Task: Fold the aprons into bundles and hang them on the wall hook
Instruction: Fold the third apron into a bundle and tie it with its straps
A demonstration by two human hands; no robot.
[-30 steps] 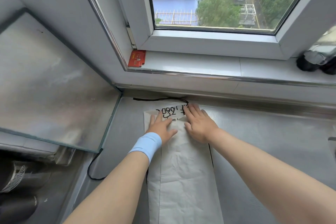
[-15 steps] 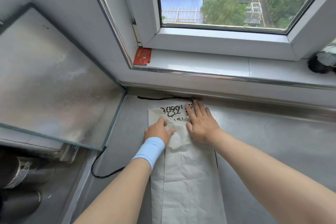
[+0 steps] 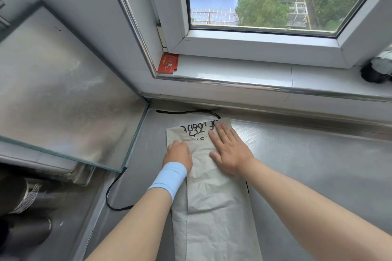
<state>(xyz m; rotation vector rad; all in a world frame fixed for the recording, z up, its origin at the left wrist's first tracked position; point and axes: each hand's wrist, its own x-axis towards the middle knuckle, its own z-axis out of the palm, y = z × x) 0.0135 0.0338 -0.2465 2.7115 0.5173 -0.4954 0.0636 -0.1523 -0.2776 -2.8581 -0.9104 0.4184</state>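
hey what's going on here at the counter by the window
A person is folding a pale apron on a steel counter. It lies as a long narrow strip. The right hand presses flat on its far end; the left hand is curled on the fabric beside it. Its black strap trails off left.

A grey metal counter [image 3: 307, 167] fills the lower right of the frame. A pale folded apron [image 3: 214, 207] is laid flat on it at lower centre, and a thin black cord [image 3: 115, 195] is looped at lower left.
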